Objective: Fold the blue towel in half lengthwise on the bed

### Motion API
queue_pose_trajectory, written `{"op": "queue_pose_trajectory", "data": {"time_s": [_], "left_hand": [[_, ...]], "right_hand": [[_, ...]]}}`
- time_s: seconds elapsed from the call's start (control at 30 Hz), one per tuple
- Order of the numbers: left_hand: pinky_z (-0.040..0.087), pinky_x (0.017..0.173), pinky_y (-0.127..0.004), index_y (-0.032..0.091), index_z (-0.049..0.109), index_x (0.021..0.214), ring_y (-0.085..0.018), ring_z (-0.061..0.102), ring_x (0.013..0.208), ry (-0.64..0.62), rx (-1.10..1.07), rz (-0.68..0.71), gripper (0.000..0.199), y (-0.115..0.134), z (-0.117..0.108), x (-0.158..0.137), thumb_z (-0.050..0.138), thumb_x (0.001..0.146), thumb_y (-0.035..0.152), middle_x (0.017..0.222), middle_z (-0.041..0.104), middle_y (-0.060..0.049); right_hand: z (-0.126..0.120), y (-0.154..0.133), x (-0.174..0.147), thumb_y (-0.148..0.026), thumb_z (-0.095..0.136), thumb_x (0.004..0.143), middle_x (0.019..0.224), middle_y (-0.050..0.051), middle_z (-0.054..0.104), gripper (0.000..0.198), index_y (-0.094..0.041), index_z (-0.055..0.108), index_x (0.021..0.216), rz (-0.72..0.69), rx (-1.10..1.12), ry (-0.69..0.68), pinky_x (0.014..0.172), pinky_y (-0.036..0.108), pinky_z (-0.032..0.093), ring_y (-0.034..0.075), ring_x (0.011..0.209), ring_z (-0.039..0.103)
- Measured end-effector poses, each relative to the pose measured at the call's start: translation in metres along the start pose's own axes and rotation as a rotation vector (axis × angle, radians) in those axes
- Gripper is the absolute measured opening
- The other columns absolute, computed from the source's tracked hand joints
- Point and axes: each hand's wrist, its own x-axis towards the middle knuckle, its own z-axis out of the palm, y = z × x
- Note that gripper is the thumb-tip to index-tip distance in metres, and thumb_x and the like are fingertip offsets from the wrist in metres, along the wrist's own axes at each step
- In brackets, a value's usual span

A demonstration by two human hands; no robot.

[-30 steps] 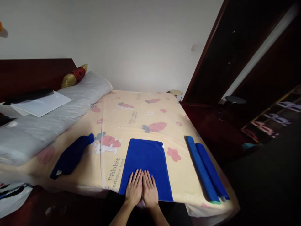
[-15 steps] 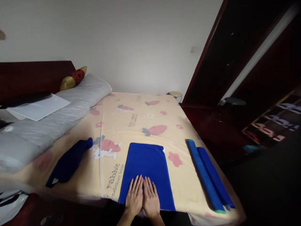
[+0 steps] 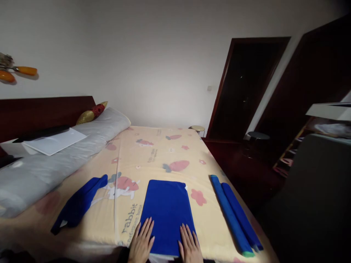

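A blue cloth (image 3: 167, 208), folded into a flat rectangle, lies at the near edge of the bed, with a small white tag at its far right corner. My left hand (image 3: 141, 241) rests flat across its near left edge, fingers stretched out. Flat on the near right part of the same cloth is my right hand (image 3: 189, 243), fingers spread. Two rolled blue cloths (image 3: 231, 215) lie side by side to the right. Off to the left lies a crumpled blue cloth (image 3: 80, 204) with a white tag.
The bed (image 3: 153, 164) has a cream sheet with a carrot print. A grey rolled bedding piece (image 3: 82, 146) runs along the headboard, with white sheets of paper (image 3: 57, 140) on it. A round stool (image 3: 197, 128) stands beyond the bed, a dark stool (image 3: 258, 136) to the right.
My hands have moved apart from the middle of the folded cloth, the left toward its left edge, the right toward its right edge. The view has tilted up.
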Motion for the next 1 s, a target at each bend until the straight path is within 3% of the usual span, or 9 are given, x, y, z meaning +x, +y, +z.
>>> {"op": "queue_pose_trajectory", "data": {"time_s": [0.17,0.4,0.57,0.73,1.0], "left_hand": [[0.032,0.105,-0.029,0.028,0.015,0.148,-0.008,0.049,0.129,0.098,0.031,0.017,0.06,-0.003,-0.005,0.003,0.035,0.093,0.039,0.143,0.053,0.008],[0.029,0.11,-0.028,0.029,0.012,0.148,-0.008,0.04,0.136,0.055,-0.036,0.04,0.059,0.015,-0.018,0.038,0.034,0.093,0.033,0.149,0.046,0.009],[0.033,0.111,-0.039,0.032,0.005,0.147,-0.014,0.041,0.138,-0.07,-0.114,-0.061,0.058,0.033,0.009,0.065,0.027,0.094,0.027,0.152,0.041,0.005],[0.035,0.11,-0.044,0.036,0.002,0.146,-0.017,0.041,0.138,-0.227,-0.171,-0.117,0.059,0.037,0.035,0.06,0.026,0.093,0.026,0.154,0.036,0.003],[0.037,0.108,-0.045,0.035,0.004,0.146,-0.02,0.043,0.138,-0.251,-0.192,-0.089,0.06,0.034,0.043,0.056,0.03,0.092,0.03,0.153,0.038,0.001]], "right_hand": [[0.005,0.007,-0.007,-0.051,0.049,0.088,0.128,0.006,0.063,0.077,-0.016,0.017,0.149,0.04,-0.061,0.096,0.087,0.036,0.05,0.023,0.109,0.065],[0.008,-0.032,0.047,-0.043,0.044,0.092,0.142,0.008,0.049,0.069,-0.018,0.015,0.149,0.085,0.034,-0.006,0.097,0.039,0.05,0.024,0.125,0.054],[0.026,-0.048,0.079,-0.04,0.036,0.095,0.148,0.002,0.039,0.054,-0.034,0.018,0.146,0.126,0.241,-0.197,0.105,0.044,0.047,0.023,0.134,0.044],[0.041,-0.045,0.071,-0.049,0.032,0.094,0.149,0.004,0.034,0.053,-0.037,0.017,0.144,0.205,0.31,-0.391,0.105,0.051,0.046,0.026,0.135,0.04],[0.047,-0.044,0.063,-0.047,0.036,0.093,0.148,0.003,0.037,0.061,-0.037,0.009,0.146,0.176,0.28,-0.347,0.101,0.049,0.048,0.026,0.133,0.045]]}}
